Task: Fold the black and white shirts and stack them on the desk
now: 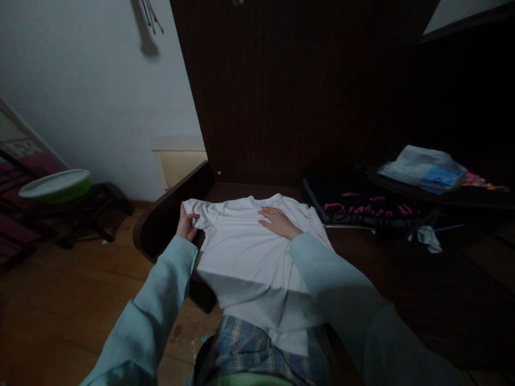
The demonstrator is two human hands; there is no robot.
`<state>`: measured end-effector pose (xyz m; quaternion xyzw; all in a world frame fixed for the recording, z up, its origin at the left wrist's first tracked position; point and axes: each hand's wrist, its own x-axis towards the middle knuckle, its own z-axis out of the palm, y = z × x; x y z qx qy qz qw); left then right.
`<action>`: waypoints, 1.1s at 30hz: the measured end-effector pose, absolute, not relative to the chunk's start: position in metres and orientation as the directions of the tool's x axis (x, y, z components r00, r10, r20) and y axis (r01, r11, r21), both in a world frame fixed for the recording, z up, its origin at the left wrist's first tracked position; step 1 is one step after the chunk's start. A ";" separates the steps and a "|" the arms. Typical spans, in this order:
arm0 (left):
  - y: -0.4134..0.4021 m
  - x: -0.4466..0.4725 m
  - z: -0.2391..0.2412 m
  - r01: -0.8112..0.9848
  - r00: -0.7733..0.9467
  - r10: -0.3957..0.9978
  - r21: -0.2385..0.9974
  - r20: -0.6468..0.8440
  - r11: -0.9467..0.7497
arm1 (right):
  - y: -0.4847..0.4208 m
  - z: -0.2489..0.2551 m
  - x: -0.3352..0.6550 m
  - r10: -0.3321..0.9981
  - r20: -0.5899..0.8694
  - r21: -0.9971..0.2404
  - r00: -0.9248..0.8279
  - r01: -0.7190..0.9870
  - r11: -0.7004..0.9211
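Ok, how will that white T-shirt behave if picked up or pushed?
Probably floppy, since the white T-shirt hangs in soft folds lower down. Pushed, it may bunch, as creases run near the flat right hand. Lifted by the sleeve in the left hand, it would likely sag: the sleeve wrinkles.

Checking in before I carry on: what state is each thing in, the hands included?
White shirt: spread out, creased, lower part hanging down
Left hand: closed on the shirt's sleeve
Right hand: open, palm down on the shirt
Clear plastic bag: crumpled
Dark item with pink lettering: lying down
Green-and-white basin: resting on a stand
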<state>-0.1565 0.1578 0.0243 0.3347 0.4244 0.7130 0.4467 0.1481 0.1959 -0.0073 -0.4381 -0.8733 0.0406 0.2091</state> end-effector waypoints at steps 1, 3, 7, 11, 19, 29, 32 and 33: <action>0.155 -0.153 0.026 -0.354 -0.340 0.933 0.903 0.117 -0.242 | 0.196 -0.006 0.148 0.786 0.320 -0.253 -0.529 0.752 0.609; 0.150 -0.145 0.030 -0.377 -0.201 0.970 0.903 0.140 -0.208 | 0.195 -0.004 0.148 0.793 0.299 -0.250 -0.531 0.758 0.602; 0.146 -0.133 0.034 -0.430 0.071 0.989 0.898 0.132 -0.089 | 0.194 -0.002 0.148 0.796 0.289 -0.248 -0.532 0.761 0.599; 0.152 -0.142 0.030 -0.327 -0.142 0.981 0.929 0.133 -0.173 | 0.194 -0.004 0.149 0.792 0.296 -0.250 -0.534 0.757 0.604; 0.129 -0.153 0.029 0.193 -0.001 0.986 0.967 0.169 -0.165 | 0.195 -0.006 0.149 0.793 0.300 -0.254 -0.531 0.757 0.602; 0.127 -0.160 0.018 0.599 0.131 0.912 0.702 0.388 -0.385 | 0.186 0.008 0.146 0.664 0.326 -0.087 -0.673 0.678 0.730; 0.127 -0.161 0.017 0.667 0.105 0.890 0.632 0.445 -0.395 | 0.188 0.019 0.141 0.651 0.232 -0.107 -0.723 0.646 0.756; 0.126 -0.161 0.017 0.682 0.098 0.884 0.616 0.458 -0.395 | 0.189 0.024 0.137 0.668 0.206 -0.121 -0.715 0.659 0.743</action>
